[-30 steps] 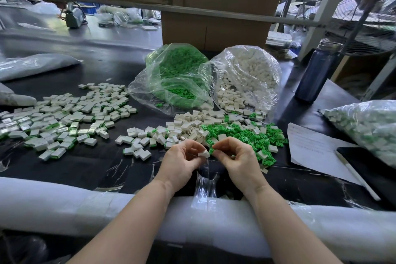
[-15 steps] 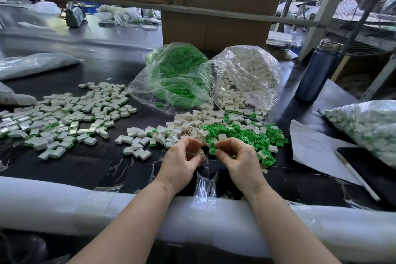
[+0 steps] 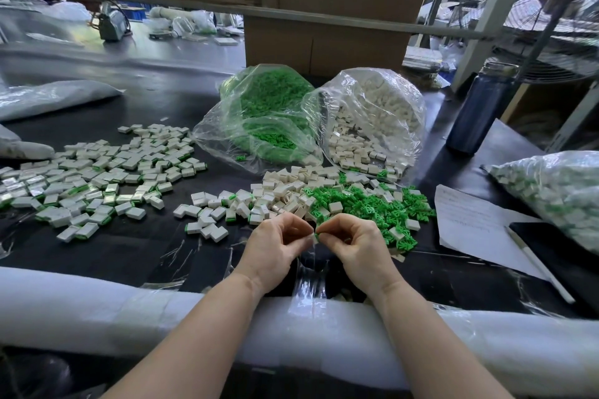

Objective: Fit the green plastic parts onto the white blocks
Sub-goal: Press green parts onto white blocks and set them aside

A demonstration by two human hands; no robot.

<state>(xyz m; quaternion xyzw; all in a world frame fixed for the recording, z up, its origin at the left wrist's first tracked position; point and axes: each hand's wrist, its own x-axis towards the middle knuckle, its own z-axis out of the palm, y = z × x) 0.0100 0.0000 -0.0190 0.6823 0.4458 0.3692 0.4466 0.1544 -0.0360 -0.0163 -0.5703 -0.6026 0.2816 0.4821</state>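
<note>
Both bare forearms reach forward and angle inward, so the hands meet fingertip to fingertip in the middle. The left hand [image 3: 275, 246] is curled, thumb and forefinger pinched together; the right hand [image 3: 355, 244] mirrors it, knuckles up, fingers tucked under

The black counter [image 3: 136, 246] is covered at left by assembled blocks [image 3: 94, 178]; loose white blocks [image 3: 278, 188] and green parts [image 3: 366, 204] are heaped centrally, two open bags [image 3: 324, 116] behind, paper [image 3: 470, 223] at right.
</note>
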